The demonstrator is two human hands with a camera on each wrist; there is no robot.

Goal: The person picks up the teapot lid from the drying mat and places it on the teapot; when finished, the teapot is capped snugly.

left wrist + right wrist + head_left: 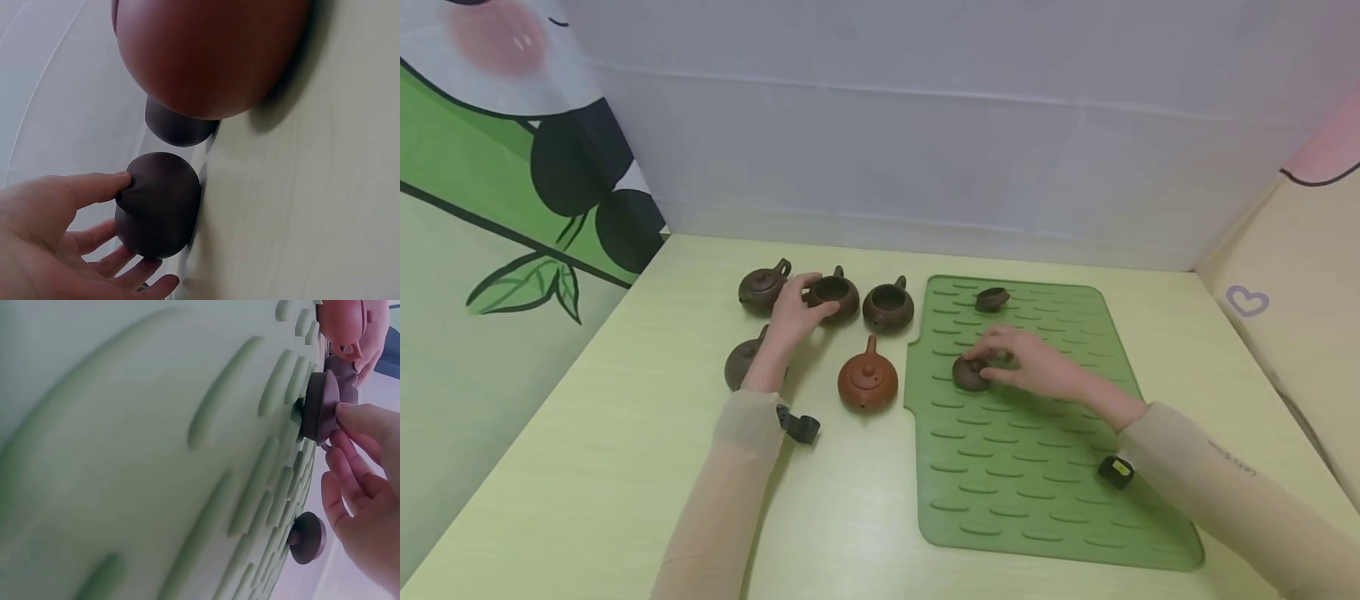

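Right hand [1033, 362] fingers pinch dark lid [967, 380] on green mat [1037, 508]; left hand [793, 315] fingers hold lidless dark teapot [847, 307] on table [842, 508]. Probably lid pickup; next move needs a level lift.

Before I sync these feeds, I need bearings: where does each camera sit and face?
On head: forward and down at teapots, green mat; left hand, right hand, sleeves show.
On left wrist: toward lidless dark teapot; left hand shows.
On right wrist: across mat toward pinched lid; right hand, apparently left hand.
Head and right wrist share the upturned lid.
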